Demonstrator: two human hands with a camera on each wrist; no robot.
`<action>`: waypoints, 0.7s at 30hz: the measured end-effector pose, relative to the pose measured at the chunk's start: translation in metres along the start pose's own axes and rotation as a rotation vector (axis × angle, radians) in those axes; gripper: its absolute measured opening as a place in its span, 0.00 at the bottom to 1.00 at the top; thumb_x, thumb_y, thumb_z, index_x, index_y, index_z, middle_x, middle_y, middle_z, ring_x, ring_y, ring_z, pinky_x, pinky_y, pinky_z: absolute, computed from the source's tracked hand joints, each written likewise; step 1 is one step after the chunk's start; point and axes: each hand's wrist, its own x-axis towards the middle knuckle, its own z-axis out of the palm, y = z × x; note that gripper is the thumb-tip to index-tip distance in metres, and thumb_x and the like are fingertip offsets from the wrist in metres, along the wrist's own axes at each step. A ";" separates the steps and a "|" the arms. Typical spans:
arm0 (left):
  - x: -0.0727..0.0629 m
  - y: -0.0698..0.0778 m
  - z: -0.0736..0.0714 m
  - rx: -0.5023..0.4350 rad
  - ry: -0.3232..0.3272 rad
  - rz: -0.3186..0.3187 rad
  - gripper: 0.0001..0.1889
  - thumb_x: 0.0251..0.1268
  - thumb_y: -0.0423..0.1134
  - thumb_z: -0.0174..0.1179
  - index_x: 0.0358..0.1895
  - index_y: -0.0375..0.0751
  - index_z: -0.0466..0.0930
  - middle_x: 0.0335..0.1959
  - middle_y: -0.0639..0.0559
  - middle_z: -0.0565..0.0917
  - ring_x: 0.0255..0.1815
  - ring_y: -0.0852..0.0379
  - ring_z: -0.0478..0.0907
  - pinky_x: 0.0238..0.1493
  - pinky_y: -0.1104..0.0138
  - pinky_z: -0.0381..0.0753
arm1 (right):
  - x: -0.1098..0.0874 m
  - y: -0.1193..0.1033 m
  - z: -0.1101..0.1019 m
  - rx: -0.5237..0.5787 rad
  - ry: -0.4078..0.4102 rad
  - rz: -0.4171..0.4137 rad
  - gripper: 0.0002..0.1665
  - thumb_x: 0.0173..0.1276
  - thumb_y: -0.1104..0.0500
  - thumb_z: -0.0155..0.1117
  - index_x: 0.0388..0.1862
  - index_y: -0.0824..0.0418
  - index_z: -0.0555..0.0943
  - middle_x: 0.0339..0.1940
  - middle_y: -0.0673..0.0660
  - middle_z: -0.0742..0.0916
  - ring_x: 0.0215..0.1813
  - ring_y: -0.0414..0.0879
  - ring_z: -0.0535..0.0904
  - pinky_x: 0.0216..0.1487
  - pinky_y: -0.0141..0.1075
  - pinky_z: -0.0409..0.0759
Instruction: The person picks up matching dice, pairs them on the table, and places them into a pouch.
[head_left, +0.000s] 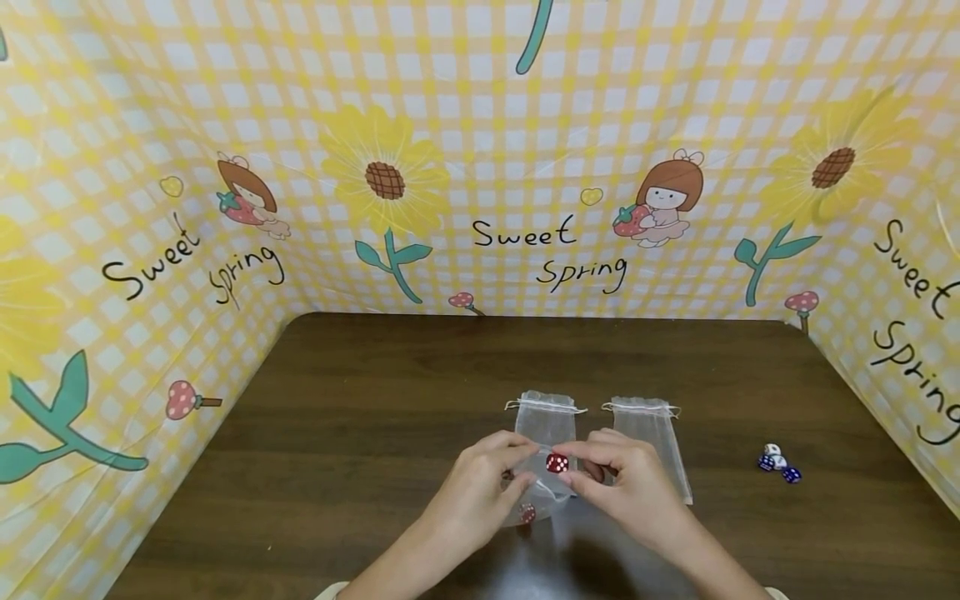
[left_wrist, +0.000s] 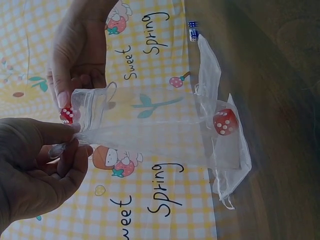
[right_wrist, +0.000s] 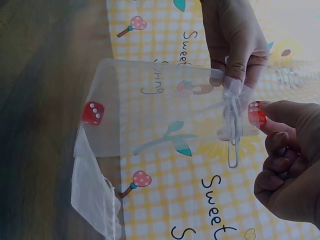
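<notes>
Two hands meet near each other above the dark worktop in the head view: the left hand pinches the mouth of a sheer bag, and the right hand grips a red die between thumb and finger, so the die sits between the two hands. A second red die shows lower down, inside the bag. Beyond the hands lie two flat drawstring bags, and well off to the right are two blue dice and two white dice. From the left wrist, the bag hangs from the left thumb and fingers, the gripped die just beside its mouth and the other near its bottom. From the right wrist, the right thumb presses that upper die, the remaining fingers curled, with the left hand across the bag's mouth.
</notes>
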 end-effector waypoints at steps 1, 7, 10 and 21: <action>0.000 0.000 0.000 0.003 0.002 0.003 0.14 0.54 0.28 0.64 0.46 0.30 0.81 0.42 0.50 0.80 0.37 0.59 0.77 0.36 0.76 0.77 | 0.000 0.000 0.001 -0.004 -0.001 -0.002 0.16 0.45 0.70 0.74 0.35 0.56 0.86 0.17 0.41 0.68 0.23 0.34 0.63 0.20 0.24 0.64; -0.001 0.000 0.000 0.011 0.011 0.015 0.15 0.54 0.29 0.65 0.46 0.30 0.81 0.42 0.50 0.80 0.39 0.60 0.77 0.38 0.75 0.77 | 0.001 -0.002 0.002 -0.008 -0.015 -0.011 0.14 0.47 0.68 0.74 0.35 0.58 0.86 0.17 0.43 0.68 0.22 0.35 0.63 0.21 0.23 0.63; -0.001 0.000 0.000 0.009 0.012 0.019 0.15 0.54 0.28 0.65 0.46 0.29 0.81 0.42 0.49 0.80 0.39 0.60 0.77 0.38 0.75 0.77 | 0.000 -0.003 0.002 -0.008 -0.020 -0.004 0.15 0.47 0.68 0.74 0.36 0.60 0.86 0.17 0.43 0.68 0.23 0.35 0.63 0.21 0.23 0.62; 0.001 0.002 0.000 0.011 0.021 0.033 0.15 0.53 0.28 0.65 0.46 0.29 0.81 0.43 0.50 0.80 0.38 0.58 0.77 0.36 0.77 0.76 | -0.003 0.003 -0.001 0.009 0.035 -0.034 0.15 0.48 0.69 0.73 0.37 0.61 0.85 0.17 0.43 0.68 0.22 0.36 0.63 0.20 0.24 0.63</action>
